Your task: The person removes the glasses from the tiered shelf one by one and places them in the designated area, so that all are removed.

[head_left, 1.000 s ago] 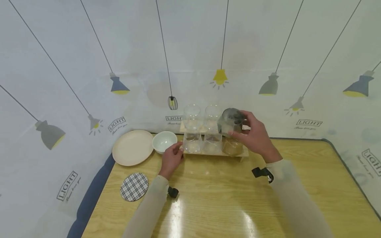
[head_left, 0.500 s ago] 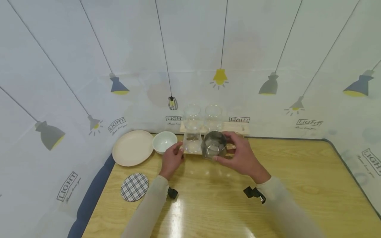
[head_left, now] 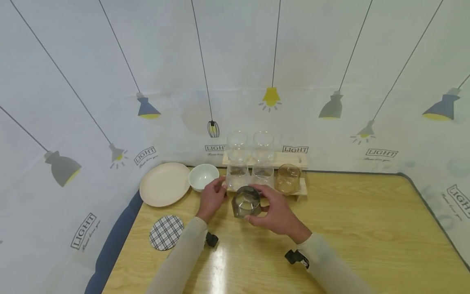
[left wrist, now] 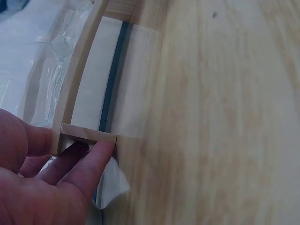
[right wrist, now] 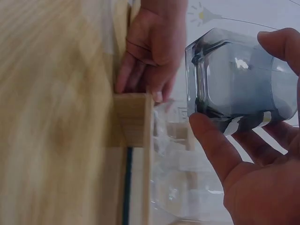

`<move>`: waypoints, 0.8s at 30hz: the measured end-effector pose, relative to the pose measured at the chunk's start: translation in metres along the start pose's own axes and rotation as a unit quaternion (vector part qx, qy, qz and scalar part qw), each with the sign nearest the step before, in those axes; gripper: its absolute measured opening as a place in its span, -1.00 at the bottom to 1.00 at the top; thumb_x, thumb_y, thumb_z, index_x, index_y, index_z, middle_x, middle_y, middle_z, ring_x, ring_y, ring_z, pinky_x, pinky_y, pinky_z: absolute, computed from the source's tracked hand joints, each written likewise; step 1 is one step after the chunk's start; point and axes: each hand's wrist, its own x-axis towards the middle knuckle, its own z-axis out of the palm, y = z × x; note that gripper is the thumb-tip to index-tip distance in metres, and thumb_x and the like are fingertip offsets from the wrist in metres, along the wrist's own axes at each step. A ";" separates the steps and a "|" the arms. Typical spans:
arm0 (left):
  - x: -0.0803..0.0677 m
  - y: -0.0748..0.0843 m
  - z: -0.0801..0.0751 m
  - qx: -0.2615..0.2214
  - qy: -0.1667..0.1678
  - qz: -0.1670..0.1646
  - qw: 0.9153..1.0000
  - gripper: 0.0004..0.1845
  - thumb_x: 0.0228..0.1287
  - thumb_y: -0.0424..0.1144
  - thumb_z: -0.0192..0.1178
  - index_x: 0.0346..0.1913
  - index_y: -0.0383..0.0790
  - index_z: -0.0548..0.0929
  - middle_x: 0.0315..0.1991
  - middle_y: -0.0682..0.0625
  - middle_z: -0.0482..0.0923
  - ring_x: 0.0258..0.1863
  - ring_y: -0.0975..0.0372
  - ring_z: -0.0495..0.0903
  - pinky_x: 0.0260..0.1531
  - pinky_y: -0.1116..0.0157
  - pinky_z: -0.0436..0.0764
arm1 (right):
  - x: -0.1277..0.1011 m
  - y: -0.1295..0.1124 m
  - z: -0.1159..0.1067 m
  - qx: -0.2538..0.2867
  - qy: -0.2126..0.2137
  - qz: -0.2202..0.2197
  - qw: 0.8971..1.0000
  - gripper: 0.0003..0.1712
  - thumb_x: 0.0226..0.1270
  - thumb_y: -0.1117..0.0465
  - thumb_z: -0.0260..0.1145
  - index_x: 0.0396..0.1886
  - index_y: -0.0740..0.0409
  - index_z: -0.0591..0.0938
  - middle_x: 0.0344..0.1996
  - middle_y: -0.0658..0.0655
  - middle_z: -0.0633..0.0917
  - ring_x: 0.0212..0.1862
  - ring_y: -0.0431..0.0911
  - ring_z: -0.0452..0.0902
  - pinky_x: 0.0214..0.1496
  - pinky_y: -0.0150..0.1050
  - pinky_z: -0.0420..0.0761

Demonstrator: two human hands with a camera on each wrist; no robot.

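While left hand grips rack, right hand clasps gray glass between its fingers.

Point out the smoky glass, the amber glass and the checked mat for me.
Smoky glass [right wrist: 240, 78], right wrist view: side wall.
Amber glass [head_left: 288, 180], head view: side wall.
Checked mat [head_left: 167, 232], head view: middle of its top face.

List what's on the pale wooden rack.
Upper tier: two clear glass tumblers. Lower tier: two more, one amber glass tumbler. A smoky-grey glass tumbler partly hides its front.
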 end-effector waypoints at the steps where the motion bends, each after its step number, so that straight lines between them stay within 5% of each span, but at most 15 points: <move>1: 0.000 0.000 0.000 0.002 0.000 0.001 1.000 -0.60 0.58 -0.24 0.22 0.39 -0.08 0.63 0.14 -0.25 0.76 -0.03 0.06 0.80 -0.19 0.26 0.86 | 0.000 0.002 0.004 0.000 -0.003 0.004 1.000 -0.03 0.08 0.17 0.71 0.50 -0.06 0.47 0.27 0.14 0.63 0.16 0.09 0.66 -0.08 -0.27 0.85; 8: 0.001 -0.004 0.000 0.011 0.005 0.024 1.000 -0.61 0.57 -0.23 0.24 0.37 -0.08 0.65 0.03 -0.25 0.80 -0.16 0.08 0.82 -0.25 0.26 0.85 | 0.002 0.020 0.028 0.004 -0.018 0.034 0.999 -0.05 0.01 0.18 0.74 0.43 0.10 0.52 0.27 0.18 0.65 0.16 0.10 0.68 -0.05 -0.26 0.84; 14: 0.001 -0.007 0.001 0.007 0.000 0.027 1.000 -0.62 0.56 -0.22 0.24 0.36 -0.07 0.65 0.00 -0.22 0.81 -0.16 0.12 0.81 -0.23 0.27 0.85 | 0.002 0.028 0.043 -0.023 -0.031 0.071 0.997 -0.11 0.00 0.03 0.77 0.33 -0.01 0.55 0.21 0.03 0.69 0.19 0.02 0.69 0.14 -0.15 0.79; 24: 0.002 -0.007 0.000 -0.018 -0.002 0.012 1.000 -0.61 0.56 -0.23 0.25 0.37 -0.05 0.65 0.10 -0.24 0.78 -0.04 0.05 0.80 -0.18 0.26 0.86 | -0.001 0.031 0.053 -0.041 -0.052 0.099 0.993 -0.19 -0.01 0.06 0.77 0.20 -0.02 0.51 0.11 -0.01 0.66 0.18 0.00 0.68 0.13 -0.10 0.78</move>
